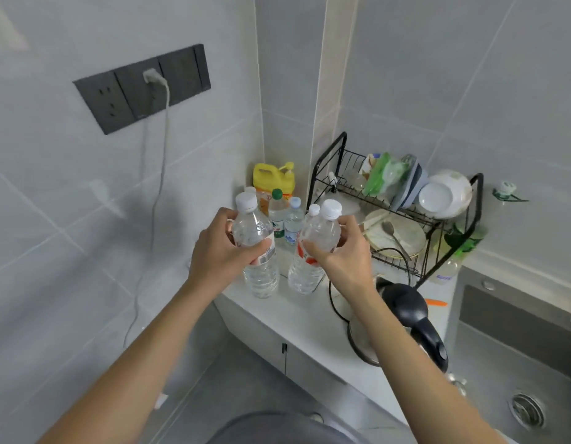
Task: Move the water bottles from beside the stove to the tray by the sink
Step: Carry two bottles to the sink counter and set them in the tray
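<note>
My left hand (221, 251) grips a clear water bottle (261, 277) with a white cap around its upper body. My right hand (342, 251) grips a second clear water bottle (305, 274) with a white cap and a red label. Both bottles are upright over the left end of the white counter (297, 315); I cannot tell whether their bases touch it. Behind them, in the corner, stand several smaller bottles (293, 219), one with a green cap (277, 194). No tray is recognisable in view.
A yellow detergent jug (271, 177) stands in the corner. A black dish rack (402, 206) with bowls and plates fills the counter's back. A black kettle (409, 315) with its cord sits under my right forearm. The steel sink (518, 363) lies to the right.
</note>
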Available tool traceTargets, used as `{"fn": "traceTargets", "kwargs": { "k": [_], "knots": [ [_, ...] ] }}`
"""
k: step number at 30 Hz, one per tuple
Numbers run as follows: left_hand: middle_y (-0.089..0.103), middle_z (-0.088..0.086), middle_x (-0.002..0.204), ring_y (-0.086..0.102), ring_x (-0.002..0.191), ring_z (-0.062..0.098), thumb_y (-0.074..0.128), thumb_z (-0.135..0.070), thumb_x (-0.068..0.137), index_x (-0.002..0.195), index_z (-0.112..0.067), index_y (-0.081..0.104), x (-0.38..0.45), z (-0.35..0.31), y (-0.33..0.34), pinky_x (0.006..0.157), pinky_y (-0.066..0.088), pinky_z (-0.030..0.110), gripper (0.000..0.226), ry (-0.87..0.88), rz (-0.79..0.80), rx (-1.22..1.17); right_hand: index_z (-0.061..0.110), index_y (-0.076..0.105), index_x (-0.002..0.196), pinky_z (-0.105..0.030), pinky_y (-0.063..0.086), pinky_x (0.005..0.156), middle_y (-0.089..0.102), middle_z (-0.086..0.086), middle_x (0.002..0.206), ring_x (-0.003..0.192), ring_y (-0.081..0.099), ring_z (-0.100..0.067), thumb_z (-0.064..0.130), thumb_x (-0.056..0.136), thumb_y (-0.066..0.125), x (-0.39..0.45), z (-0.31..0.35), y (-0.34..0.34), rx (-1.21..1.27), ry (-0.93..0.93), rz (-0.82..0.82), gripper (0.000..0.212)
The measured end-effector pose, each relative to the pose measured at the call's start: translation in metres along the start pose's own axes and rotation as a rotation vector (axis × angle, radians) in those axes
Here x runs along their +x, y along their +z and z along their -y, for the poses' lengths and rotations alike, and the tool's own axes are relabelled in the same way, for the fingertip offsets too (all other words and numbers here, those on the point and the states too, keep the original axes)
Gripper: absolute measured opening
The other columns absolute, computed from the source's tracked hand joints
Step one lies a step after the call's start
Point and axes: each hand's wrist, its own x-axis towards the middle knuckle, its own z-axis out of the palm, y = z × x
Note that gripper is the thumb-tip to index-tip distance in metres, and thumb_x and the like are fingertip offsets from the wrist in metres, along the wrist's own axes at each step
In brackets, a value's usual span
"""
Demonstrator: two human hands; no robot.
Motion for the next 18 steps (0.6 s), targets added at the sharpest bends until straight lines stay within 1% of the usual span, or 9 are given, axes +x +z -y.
{"fn": "traceTargets", "kwargs": {
  "k": [3,5,7,8,10,12,13,15,18],
  "knots": [
    [0.072,-0.016,0.089,0.071,0.085,0.009,0.089,-0.056,0.069,0.109,-0.035,0.052,0.045,-0.004,0.025,0.075,0.056,0.038,0.058,0.017,0.011,0.064,0.039,0.050,0.112,-0.051,0.058,0.087,0.071,0.012,0.106,0.100,0.068,-0.023,0.056,0.066,0.085,0.044,-0.014,0.010,-0.091,0.010,-0.014,0.060],
    [0.071,-0.015,0.093,0.070,0.090,0.015,0.087,-0.058,0.068,0.114,-0.033,0.054,0.070,0.000,0.043,0.077,0.055,0.037,0.062,0.022,0.026,0.116,0.039,0.047,0.111,-0.050,0.056,0.088,0.069,0.011,0.109,0.102,0.065,-0.025,0.059,0.066,0.083,0.065,-0.026,0.018,-0.146,0.012,-0.018,0.061],
    [0.072,-0.010,0.097,0.070,0.095,0.023,0.082,-0.065,0.065,0.119,-0.032,0.056,0.091,0.007,0.060,0.080,0.058,0.040,0.068,0.025,0.059,0.169,0.037,0.046,0.115,-0.049,0.056,0.087,0.069,0.011,0.109,0.103,0.064,-0.026,0.057,0.068,0.084,0.077,-0.038,0.027,-0.190,0.027,-0.021,0.064],
    [0.072,-0.009,0.099,0.070,0.097,0.024,0.083,-0.064,0.065,0.120,-0.032,0.057,0.101,0.013,0.068,0.080,0.057,0.040,0.069,0.033,0.082,0.190,0.035,0.047,0.118,-0.048,0.056,0.086,0.070,0.009,0.107,0.101,0.065,-0.026,0.054,0.069,0.085,0.082,-0.045,0.032,-0.212,0.044,-0.010,0.065],
    [0.071,-0.008,0.104,0.069,0.101,0.025,0.087,-0.059,0.067,0.119,-0.028,0.057,0.118,0.028,0.085,0.080,0.054,0.036,0.067,0.063,0.136,0.222,0.031,0.047,0.126,-0.047,0.057,0.083,0.072,0.006,0.103,0.097,0.067,-0.028,0.049,0.073,0.086,0.086,-0.061,0.043,-0.252,0.079,0.006,0.068],
    [0.068,-0.005,0.115,0.066,0.109,0.025,0.089,-0.054,0.067,0.122,-0.026,0.055,0.133,0.043,0.100,0.081,0.050,0.034,0.070,0.096,0.203,0.250,0.030,0.046,0.129,-0.046,0.057,0.082,0.071,0.006,0.103,0.096,0.066,-0.030,0.046,0.075,0.086,0.085,-0.075,0.055,-0.293,0.121,0.012,0.068],
    [0.066,-0.006,0.115,0.065,0.110,0.026,0.089,-0.053,0.067,0.123,-0.026,0.054,0.140,0.051,0.106,0.081,0.049,0.033,0.071,0.100,0.246,0.260,0.030,0.046,0.127,-0.046,0.056,0.081,0.069,0.006,0.102,0.095,0.065,-0.030,0.044,0.077,0.087,0.083,-0.081,0.060,-0.300,0.147,0.009,0.066],
    [0.064,-0.010,0.107,0.066,0.105,0.025,0.089,-0.052,0.066,0.120,-0.027,0.054,0.152,0.068,0.117,0.081,0.053,0.034,0.069,0.086,0.351,0.281,0.030,0.046,0.124,-0.044,0.055,0.078,0.068,0.007,0.101,0.094,0.063,-0.029,0.042,0.079,0.086,0.078,-0.090,0.070,-0.323,0.202,0.000,0.062],
    [0.067,-0.007,0.098,0.067,0.097,0.026,0.086,-0.057,0.066,0.116,-0.028,0.050,0.165,0.090,0.128,0.078,0.057,0.040,0.069,0.090,0.492,0.329,0.032,0.044,0.126,-0.045,0.055,0.077,0.068,0.004,0.098,0.095,0.063,-0.032,0.043,0.081,0.085,0.072,-0.099,0.085,-0.394,0.273,-0.017,0.062]
  ]
}}
